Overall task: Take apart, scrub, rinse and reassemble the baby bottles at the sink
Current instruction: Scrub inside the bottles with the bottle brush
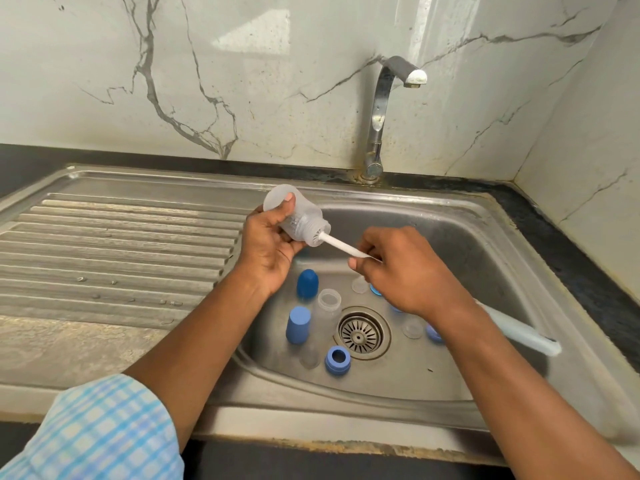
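My left hand [266, 244] grips a clear baby bottle [301, 220] tilted over the sink's left rim, its mouth pointing down to the right. My right hand [405, 271] pinches the white handle of a bottle brush [343, 247] whose bristle head is inside the bottle. On the sink floor lie two blue caps [307, 284] [298, 324], another clear bottle [327, 306], a blue screw ring [337, 360] and clear teats [412, 328].
The steel sink basin [485, 258] has a drain strainer [360, 333] in the middle. A second white brush [519, 329] leans on the basin's right wall. The tap [381, 116] stands behind, no water running. A ribbed draining board [121, 244] lies to the left.
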The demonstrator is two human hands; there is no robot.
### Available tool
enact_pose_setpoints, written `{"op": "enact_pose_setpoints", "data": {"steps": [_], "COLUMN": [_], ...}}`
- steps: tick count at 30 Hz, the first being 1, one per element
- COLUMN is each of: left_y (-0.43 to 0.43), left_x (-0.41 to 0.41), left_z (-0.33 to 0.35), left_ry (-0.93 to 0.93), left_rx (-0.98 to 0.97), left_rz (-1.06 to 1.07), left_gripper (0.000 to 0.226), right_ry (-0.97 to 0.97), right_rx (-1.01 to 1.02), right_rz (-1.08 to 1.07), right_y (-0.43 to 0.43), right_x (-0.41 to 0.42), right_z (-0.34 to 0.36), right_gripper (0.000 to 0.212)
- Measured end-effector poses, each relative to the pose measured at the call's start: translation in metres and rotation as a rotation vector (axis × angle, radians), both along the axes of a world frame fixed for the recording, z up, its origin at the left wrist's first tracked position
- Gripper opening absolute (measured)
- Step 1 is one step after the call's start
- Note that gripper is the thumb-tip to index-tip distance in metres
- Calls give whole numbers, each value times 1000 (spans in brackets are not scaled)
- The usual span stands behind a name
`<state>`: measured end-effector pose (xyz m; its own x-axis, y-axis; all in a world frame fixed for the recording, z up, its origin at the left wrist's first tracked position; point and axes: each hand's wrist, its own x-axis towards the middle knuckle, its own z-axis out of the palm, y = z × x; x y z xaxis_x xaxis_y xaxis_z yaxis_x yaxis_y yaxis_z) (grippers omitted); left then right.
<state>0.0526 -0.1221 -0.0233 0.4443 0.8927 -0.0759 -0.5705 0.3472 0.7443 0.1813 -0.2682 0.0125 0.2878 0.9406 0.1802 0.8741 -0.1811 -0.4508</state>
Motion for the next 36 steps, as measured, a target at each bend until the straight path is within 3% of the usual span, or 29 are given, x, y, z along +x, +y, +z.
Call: {"op": "enact_pose_setpoints", "data": {"steps": [6,9,12,14,18,20,23,28,33,36], "left_y": [-9,-22,-22,-22,-25,-23,-12,-1,-7,-15], "left_x": [3,11,10,9,17,18,12,0,-3,2], "left_z": [-6,-5,-6,-5,-7,-8,-3,1,0,-3], "left_ry": [-216,-248,-256,-178,189,218,163,30,-133,-172], "left_rx": [4,23,15,10,36,26,-28,-25,12,25], "left_rz": [-226,-319,-310,-293,-206,-140,-9,-12,-110,-164], "left_gripper": [105,86,52,39,82,79,49,33,34,33], "right_ry": [166,289,336,242,8,-29,-34,123,181,232], "right_rx": [-66,-87,-86,-76,-6,39,65,61,13,-49], "right_rz": [71,73,55,18,-128,-123,-104,-56,31,58], "right_y": [-11,-10,-7,-4,-1,-2,-2,-6,-12,-14], "right_x": [8,3,1,1,-7,-14,-13,1,5,3], "right_z": [6,7,5,-1,-10,-10,-8,-1,6,9], "right_gripper": [22,32,35,35,21,15,17,11,7,20]}}
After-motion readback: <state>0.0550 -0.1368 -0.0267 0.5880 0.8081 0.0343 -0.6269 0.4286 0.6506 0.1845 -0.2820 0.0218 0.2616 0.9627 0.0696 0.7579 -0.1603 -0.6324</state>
